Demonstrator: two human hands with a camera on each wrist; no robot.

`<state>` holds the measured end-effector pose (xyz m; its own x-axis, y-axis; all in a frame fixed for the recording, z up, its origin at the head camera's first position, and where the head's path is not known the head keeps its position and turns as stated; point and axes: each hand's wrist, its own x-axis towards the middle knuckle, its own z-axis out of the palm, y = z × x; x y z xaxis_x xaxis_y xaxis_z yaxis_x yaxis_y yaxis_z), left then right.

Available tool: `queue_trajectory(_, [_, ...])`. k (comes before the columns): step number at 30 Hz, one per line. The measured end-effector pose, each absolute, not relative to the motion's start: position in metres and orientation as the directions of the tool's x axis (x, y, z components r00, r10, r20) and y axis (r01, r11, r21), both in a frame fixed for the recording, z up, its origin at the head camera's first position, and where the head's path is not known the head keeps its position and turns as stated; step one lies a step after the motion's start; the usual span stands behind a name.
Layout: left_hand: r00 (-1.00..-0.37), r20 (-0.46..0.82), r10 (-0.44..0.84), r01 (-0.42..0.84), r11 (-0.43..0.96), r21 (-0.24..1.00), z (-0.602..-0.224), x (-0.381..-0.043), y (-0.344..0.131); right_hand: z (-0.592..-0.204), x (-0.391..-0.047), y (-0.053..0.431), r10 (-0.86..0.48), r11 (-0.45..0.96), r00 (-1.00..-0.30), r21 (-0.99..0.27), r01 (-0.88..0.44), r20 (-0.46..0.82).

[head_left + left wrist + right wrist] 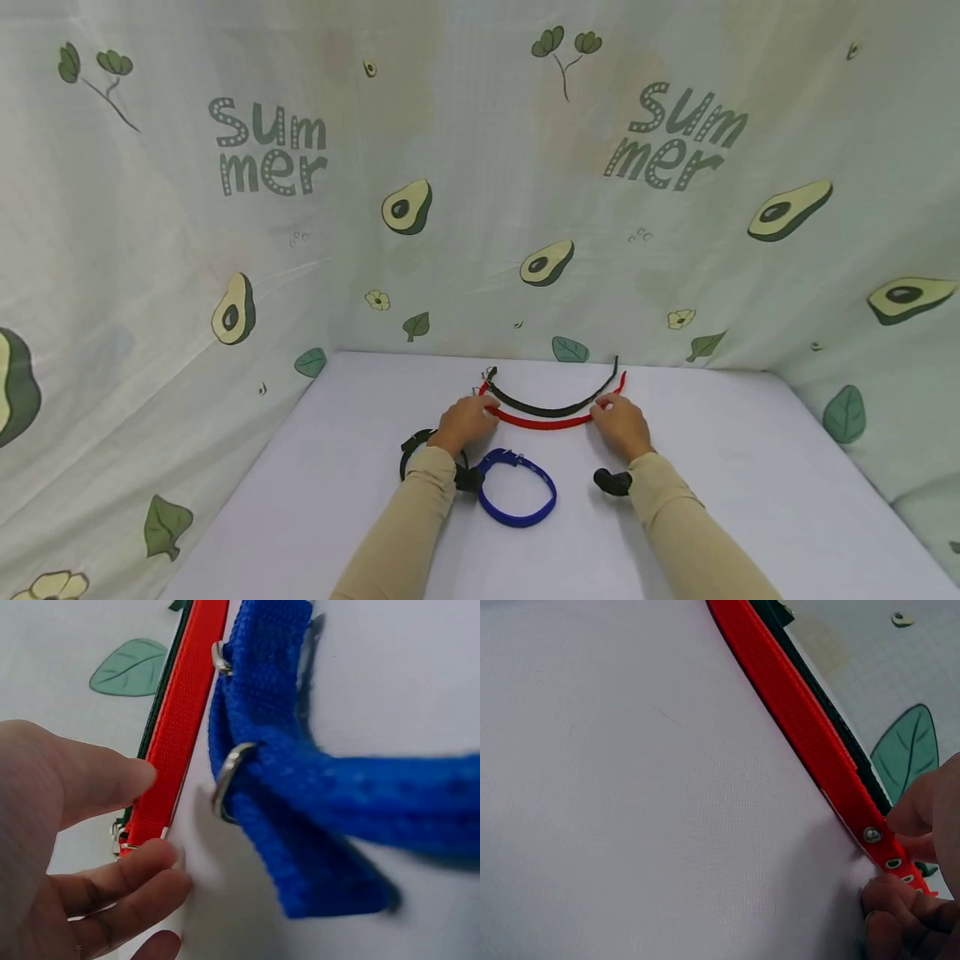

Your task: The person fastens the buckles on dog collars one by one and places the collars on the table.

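A red collar (543, 424) lies curved along the near side of a dark green collar (551, 412). My left hand (468, 421) is at the red collar's buckle end. In the left wrist view its thumb (112, 784) overlaps one edge of the red strap and the straight fingertips (161, 881) sit by the other edge. Toward the holed end, my right hand (622, 425) holds the red strap (802, 712) between thumb and curled fingers; metal eyelets show beside them. Nearest my left wrist is a blue collar (517, 521), buckled into a loop.
A black collar (407, 450) in a loop is partly hidden under the left forearm. The white tabletop (750, 467) meets a printed cloth backdrop (480, 317) just behind the two curved collars. Black wrist gear (613, 482) sits by the right wrist.
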<state>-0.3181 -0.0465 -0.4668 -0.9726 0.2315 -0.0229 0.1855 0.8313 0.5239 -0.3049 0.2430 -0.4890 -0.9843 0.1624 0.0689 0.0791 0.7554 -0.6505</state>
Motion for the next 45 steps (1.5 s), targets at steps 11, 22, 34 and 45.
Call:
queue_trajectory(11, [-0.979,-0.034,0.200,0.152,0.836,0.528,-0.473,-0.322,-0.045,-0.499,-0.299,0.241,0.246,0.734,-0.966,-0.666,0.130,0.083])
queue_trajectory(22, [-0.972,0.047,0.230,0.222,0.838,0.498,-0.475,-0.325,-0.046,-0.504,-0.285,0.240,0.349,0.687,-0.911,-0.721,0.090,0.219])
queue_trajectory(34, [-0.968,0.065,0.244,0.234,0.765,0.600,-0.468,-0.307,-0.061,-0.508,-0.254,0.225,0.399,0.431,-0.910,-0.899,0.081,0.110])
queue_trajectory(45, [-0.961,0.260,0.096,0.254,0.682,0.686,-0.465,-0.285,-0.057,-0.508,-0.234,0.213,0.417,0.379,-0.903,-0.923,0.071,0.102])
